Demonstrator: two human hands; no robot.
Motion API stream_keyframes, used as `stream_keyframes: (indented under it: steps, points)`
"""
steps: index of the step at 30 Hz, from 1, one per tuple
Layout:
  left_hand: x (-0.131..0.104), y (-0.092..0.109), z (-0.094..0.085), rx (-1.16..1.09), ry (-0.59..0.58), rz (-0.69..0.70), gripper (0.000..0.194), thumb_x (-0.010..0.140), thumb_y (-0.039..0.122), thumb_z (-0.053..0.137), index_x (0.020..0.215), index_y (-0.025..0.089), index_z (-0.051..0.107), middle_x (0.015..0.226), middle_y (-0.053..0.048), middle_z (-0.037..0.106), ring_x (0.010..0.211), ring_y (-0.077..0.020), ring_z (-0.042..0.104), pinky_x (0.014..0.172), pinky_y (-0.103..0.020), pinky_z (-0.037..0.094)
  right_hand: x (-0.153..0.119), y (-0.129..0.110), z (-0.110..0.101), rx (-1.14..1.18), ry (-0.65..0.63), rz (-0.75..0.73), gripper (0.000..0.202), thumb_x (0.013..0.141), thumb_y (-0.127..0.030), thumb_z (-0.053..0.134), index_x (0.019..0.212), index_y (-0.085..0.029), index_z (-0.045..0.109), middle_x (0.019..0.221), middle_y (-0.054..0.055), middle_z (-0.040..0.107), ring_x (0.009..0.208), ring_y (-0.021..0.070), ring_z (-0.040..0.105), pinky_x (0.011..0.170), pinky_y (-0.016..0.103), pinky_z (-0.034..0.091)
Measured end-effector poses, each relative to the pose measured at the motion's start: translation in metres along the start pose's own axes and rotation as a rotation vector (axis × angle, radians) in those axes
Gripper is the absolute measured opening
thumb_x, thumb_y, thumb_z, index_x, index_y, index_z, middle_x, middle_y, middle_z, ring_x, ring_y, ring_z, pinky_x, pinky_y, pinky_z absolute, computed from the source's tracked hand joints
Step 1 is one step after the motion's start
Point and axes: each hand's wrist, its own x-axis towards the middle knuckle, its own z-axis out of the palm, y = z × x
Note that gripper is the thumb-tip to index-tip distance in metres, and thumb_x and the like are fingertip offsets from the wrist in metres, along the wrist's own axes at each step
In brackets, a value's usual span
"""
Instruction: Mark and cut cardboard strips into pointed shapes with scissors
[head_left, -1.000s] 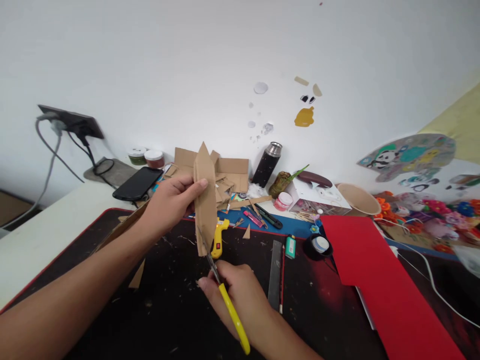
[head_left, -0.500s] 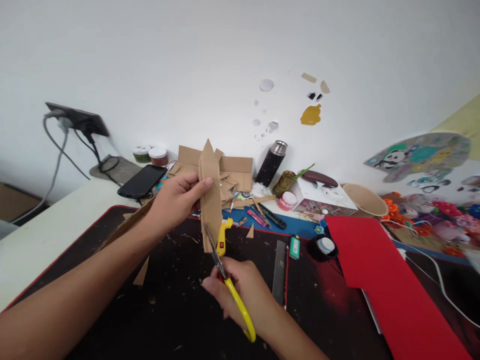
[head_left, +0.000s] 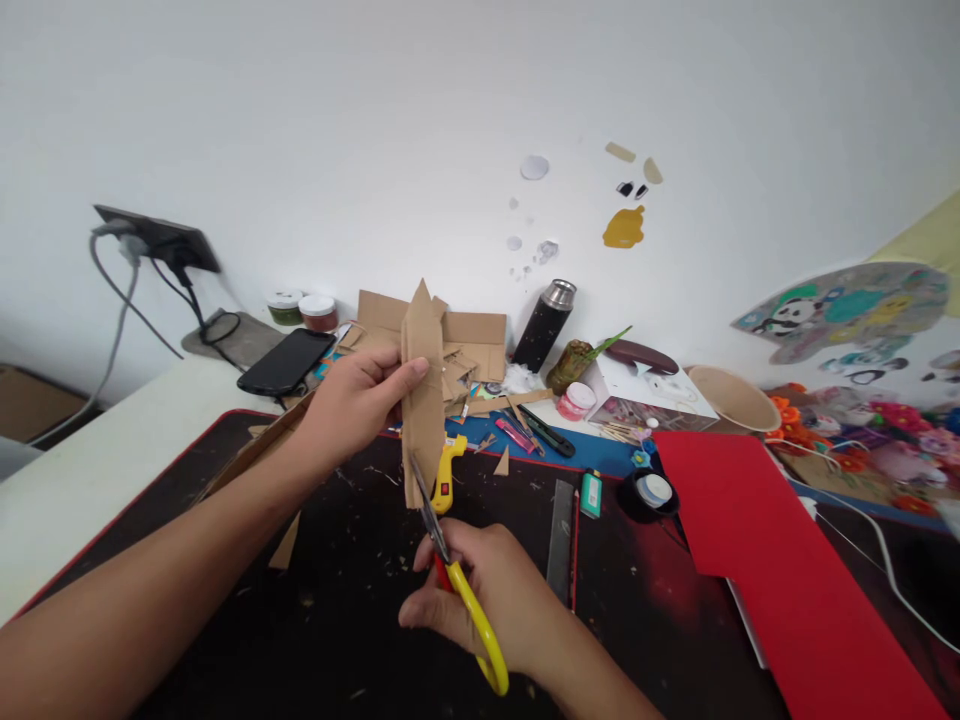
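Note:
Upright in the middle of the view is a long cardboard strip (head_left: 424,425) with a pointed top. My left hand (head_left: 367,395) pinches it by its left side, the thumb lying on its face. My right hand (head_left: 487,590) grips scissors (head_left: 478,630) with yellow and red handles. Their blades point up and lie at the lower end of the strip, one blade across its face. Behind the strip, partly hidden by it, is a yellow glue gun (head_left: 448,475) on the black mat (head_left: 360,640).
Cardboard scraps (head_left: 472,335) lie against the wall, beside a black flask (head_left: 544,325). A phone (head_left: 286,362) is at the left. To the right are a steel ruler (head_left: 560,540), a green lighter (head_left: 591,494), a black cup (head_left: 649,495) and red sheets (head_left: 795,560).
The scissor handles have spread a little and my right thumb has moved slightly left, showing more of the red handle. The left hand keeps its hold on the strip.

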Motion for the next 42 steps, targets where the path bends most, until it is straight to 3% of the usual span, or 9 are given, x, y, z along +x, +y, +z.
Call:
stream_keyframes:
  steps: [7, 13, 18, 25, 29, 33, 42]
  points:
    - [-0.0017, 0.0025, 0.0018, -0.045, 0.016, -0.019, 0.046, 0.083, 0.065, 0.082, 0.081, 0.020, 0.074, 0.064, 0.002, 0.060, 0.053, -0.0131, 0.049, 0.045, -0.024, 0.043, -0.0001, 0.0058, 0.0017, 0.053, -0.072, 0.034, 0.076, 0.062, -0.082, 0.097, 0.102, -0.023, 0.069, 0.081, 0.001, 0.080, 0.070, 0.0204, 0.075, 0.064, 0.026, 0.051]
    - [-0.0040, 0.0049, 0.0034, -0.065, 0.041, 0.003, 0.044, 0.084, 0.063, 0.081, 0.082, 0.019, 0.076, 0.062, 0.003, 0.058, 0.050, -0.0114, 0.043, 0.043, -0.023, 0.038, -0.0029, 0.0022, 0.0000, 0.022, -0.071, 0.044, 0.081, 0.056, -0.079, 0.101, 0.106, -0.023, 0.070, 0.090, 0.002, 0.082, 0.075, 0.0222, 0.077, 0.063, 0.025, 0.051]
    - [-0.0070, 0.0066, 0.0017, 0.014, 0.070, 0.052, 0.043, 0.088, 0.062, 0.077, 0.084, 0.020, 0.076, 0.072, -0.001, 0.066, 0.057, -0.0135, 0.050, 0.046, -0.024, 0.040, -0.0041, 0.0010, -0.0021, 0.017, -0.088, 0.018, 0.084, 0.054, -0.078, 0.102, 0.111, -0.023, 0.073, 0.096, 0.004, 0.084, 0.082, 0.0251, 0.080, 0.068, 0.027, 0.053]
    - [-0.0069, 0.0067, 0.0009, -0.001, 0.054, 0.048, 0.041, 0.088, 0.061, 0.078, 0.082, 0.020, 0.075, 0.063, 0.002, 0.059, 0.051, -0.0118, 0.045, 0.043, -0.024, 0.038, -0.0043, 0.0013, -0.0024, 0.008, -0.101, 0.056, 0.092, 0.046, -0.072, 0.108, 0.116, -0.024, 0.073, 0.101, 0.006, 0.086, 0.085, 0.0268, 0.081, 0.068, 0.027, 0.053]
    - [-0.0057, 0.0027, 0.0020, -0.065, 0.040, -0.008, 0.047, 0.085, 0.066, 0.079, 0.083, 0.020, 0.074, 0.065, 0.001, 0.062, 0.053, -0.0136, 0.052, 0.045, -0.025, 0.044, -0.0056, 0.0019, -0.0020, 0.051, -0.134, 0.024, 0.096, 0.044, -0.071, 0.108, 0.120, -0.025, 0.072, 0.106, 0.005, 0.086, 0.089, 0.0262, 0.081, 0.071, 0.026, 0.054]
    - [-0.0054, 0.0009, 0.0020, -0.058, 0.028, -0.007, 0.048, 0.084, 0.067, 0.080, 0.087, 0.020, 0.076, 0.074, -0.002, 0.070, 0.062, -0.0173, 0.061, 0.050, -0.026, 0.051, -0.0063, 0.0008, 0.0013, 0.068, -0.108, 0.023, 0.091, 0.050, -0.079, 0.103, 0.115, -0.023, 0.072, 0.098, 0.004, 0.082, 0.081, 0.0226, 0.077, 0.068, 0.025, 0.053]
    - [-0.0060, 0.0052, 0.0028, -0.005, -0.003, 0.031, 0.038, 0.090, 0.057, 0.074, 0.077, 0.021, 0.069, 0.060, 0.004, 0.053, 0.050, -0.0119, 0.046, 0.042, -0.023, 0.038, -0.0053, -0.0014, 0.0072, 0.002, 0.001, -0.054, 0.071, 0.074, -0.082, 0.091, 0.104, -0.020, 0.076, 0.072, -0.003, 0.067, 0.059, 0.0135, 0.060, 0.057, 0.023, 0.042]
